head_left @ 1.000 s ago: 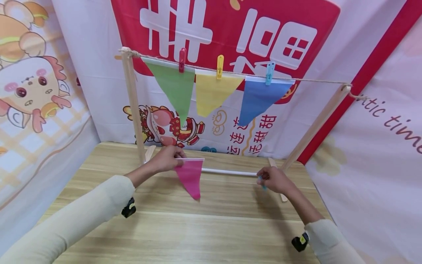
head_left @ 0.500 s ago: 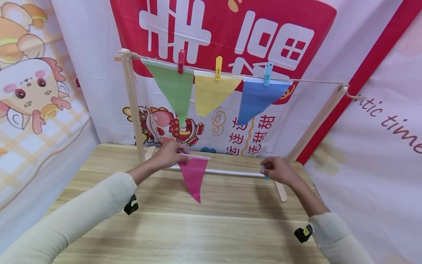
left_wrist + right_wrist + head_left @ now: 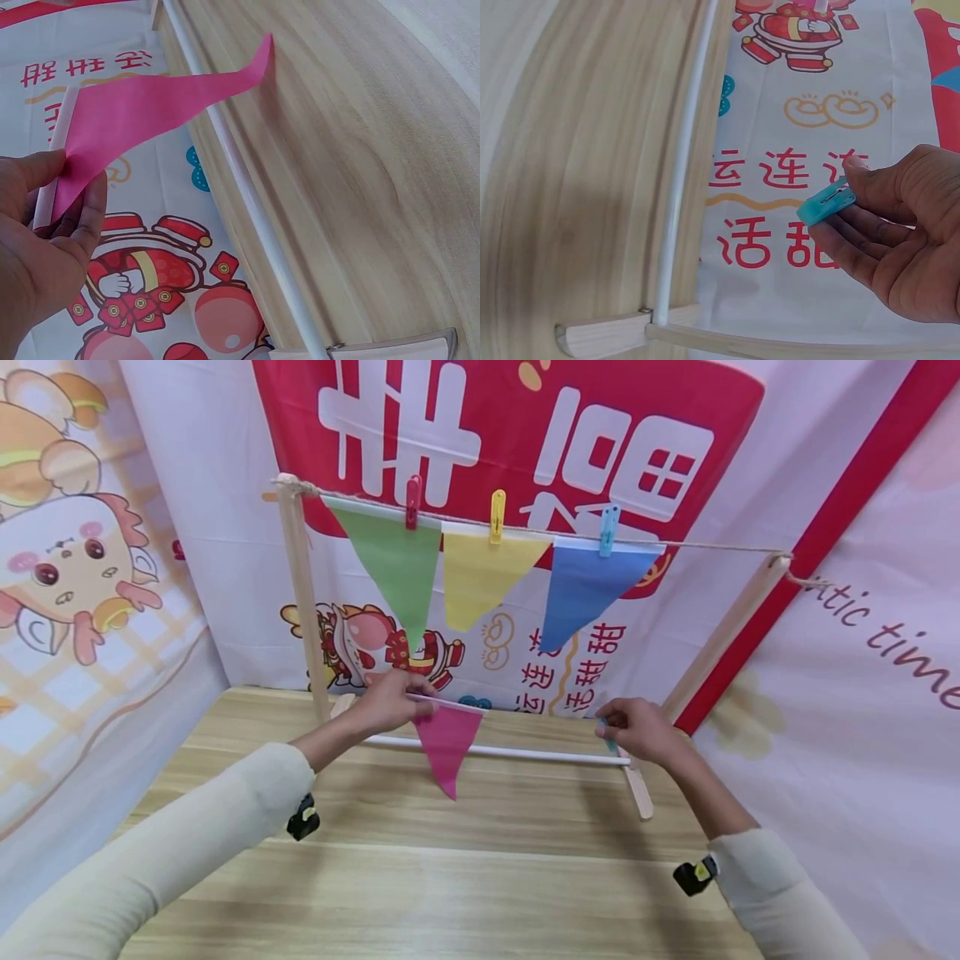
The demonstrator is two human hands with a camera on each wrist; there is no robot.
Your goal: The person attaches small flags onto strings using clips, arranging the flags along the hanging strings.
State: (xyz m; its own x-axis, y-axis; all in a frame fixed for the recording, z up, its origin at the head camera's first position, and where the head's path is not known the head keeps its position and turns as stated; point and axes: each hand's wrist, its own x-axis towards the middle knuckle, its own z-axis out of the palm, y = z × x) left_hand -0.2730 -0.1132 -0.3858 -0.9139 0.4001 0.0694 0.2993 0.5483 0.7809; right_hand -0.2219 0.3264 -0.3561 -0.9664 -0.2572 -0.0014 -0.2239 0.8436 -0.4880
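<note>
A pink triangular pennant [image 3: 448, 743] with a white top edge hangs point down from my left hand [image 3: 390, 700], which pinches its upper left corner. The left wrist view shows the thumb over the white band [image 3: 56, 161] of that pennant. My right hand [image 3: 643, 728] pinches a light blue clothespin [image 3: 826, 204] between thumb and fingers, out to the right. Above both hands a twine line [image 3: 720, 547] carries a green pennant [image 3: 401, 560], a yellow pennant [image 3: 491, 575] and a blue pennant [image 3: 592, 589], held by a red clothespin [image 3: 413, 502], a yellow clothespin [image 3: 498, 516] and a blue clothespin [image 3: 608, 530].
Two wooden posts, a left post [image 3: 303, 602] and a right post [image 3: 723, 631], hold the twine. A white rod [image 3: 540, 752] joins their feet low over the wooden table [image 3: 450, 893]. A printed cloth [image 3: 240, 610] hangs right behind the frame.
My left hand has lifted the pink pennant and shifted it slightly right. My right hand has risen with the clothespin, up past the white rod. The hung pennants stay on the line.
</note>
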